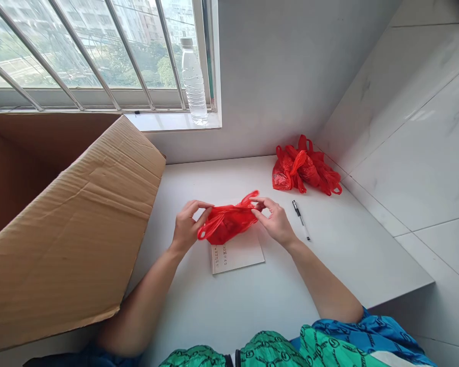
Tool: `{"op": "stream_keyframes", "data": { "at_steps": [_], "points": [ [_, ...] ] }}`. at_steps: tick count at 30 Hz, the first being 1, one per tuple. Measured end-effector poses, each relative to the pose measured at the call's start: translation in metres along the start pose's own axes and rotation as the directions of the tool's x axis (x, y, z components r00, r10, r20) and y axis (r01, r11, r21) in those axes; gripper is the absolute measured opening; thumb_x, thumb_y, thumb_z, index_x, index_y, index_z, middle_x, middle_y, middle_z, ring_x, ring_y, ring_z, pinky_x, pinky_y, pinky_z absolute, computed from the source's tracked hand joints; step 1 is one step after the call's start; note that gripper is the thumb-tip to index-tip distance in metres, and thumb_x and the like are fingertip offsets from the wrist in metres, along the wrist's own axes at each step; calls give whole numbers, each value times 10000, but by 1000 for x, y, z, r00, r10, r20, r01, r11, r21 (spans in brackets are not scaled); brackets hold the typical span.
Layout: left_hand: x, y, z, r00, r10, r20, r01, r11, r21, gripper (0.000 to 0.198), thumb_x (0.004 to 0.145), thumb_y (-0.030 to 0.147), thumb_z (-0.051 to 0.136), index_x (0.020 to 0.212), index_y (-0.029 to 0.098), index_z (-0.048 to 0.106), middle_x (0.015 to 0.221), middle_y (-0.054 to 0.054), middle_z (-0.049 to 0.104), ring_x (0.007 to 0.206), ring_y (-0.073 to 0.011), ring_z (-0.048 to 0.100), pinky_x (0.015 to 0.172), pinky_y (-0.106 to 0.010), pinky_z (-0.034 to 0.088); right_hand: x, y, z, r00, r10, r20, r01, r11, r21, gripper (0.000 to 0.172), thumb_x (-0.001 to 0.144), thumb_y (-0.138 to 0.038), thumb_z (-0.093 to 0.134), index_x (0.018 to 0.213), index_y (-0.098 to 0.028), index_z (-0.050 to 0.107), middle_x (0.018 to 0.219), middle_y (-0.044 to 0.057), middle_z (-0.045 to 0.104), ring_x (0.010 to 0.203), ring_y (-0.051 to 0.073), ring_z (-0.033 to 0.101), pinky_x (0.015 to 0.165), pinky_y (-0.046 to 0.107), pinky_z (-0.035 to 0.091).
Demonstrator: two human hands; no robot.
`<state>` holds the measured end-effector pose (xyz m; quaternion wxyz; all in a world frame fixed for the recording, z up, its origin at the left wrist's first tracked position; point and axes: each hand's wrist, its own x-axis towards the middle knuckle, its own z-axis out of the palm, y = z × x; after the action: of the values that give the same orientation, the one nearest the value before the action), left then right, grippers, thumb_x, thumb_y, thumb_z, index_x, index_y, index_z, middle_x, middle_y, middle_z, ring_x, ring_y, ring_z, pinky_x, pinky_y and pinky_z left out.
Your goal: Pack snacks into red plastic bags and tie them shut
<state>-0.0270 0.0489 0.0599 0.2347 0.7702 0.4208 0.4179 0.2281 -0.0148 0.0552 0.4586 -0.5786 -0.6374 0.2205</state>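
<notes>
Both hands pinch a red plastic bag [229, 224] by its upper edge, one at each side. My left hand [187, 224] grips the left end, where a handle loop hangs down. At the right end, my right hand [273, 219] holds the bag between thumb and fingers, and another handle sticks up beside it. The bag hangs over the far part of a notepad [240, 256] with rows of handwriting, hiding some of it. What the bag contains, if anything, cannot be made out. A pen [301, 220] with a black cap lies right of my right hand.
A big open cardboard box [84, 219] stands along the left, close to my left arm. Several bunched red plastic bags [306, 165] lie at the back right of the white table [352, 255]. On the windowsill stands a water bottle [194, 84]; a tiled wall [413, 132] borders the right.
</notes>
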Motion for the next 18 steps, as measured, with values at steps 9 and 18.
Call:
{"op": "stream_keyframes", "data": {
  "at_steps": [9,18],
  "points": [
    [-2,34,6,966,164,198,-206,954,218,298,924,339,608,1213,277,643,1195,-46,686,1082,-241,608,984,-419,424,-5,-11,8,988,-63,140,82,987,-135,186,917,-394,628,1020,-263,711,964,14,722,884,206,629,905,385,390],
    [7,28,-12,963,-121,-240,120,993,-17,222,929,402,602,902,200,688,865,-20,705,834,-176,648,792,-299,487,0,-3,-8,972,141,-185,-119,985,128,189,885,-351,537,742,-227,541,704,-20,603,702,171,559,734,311,437]
  ]
}}
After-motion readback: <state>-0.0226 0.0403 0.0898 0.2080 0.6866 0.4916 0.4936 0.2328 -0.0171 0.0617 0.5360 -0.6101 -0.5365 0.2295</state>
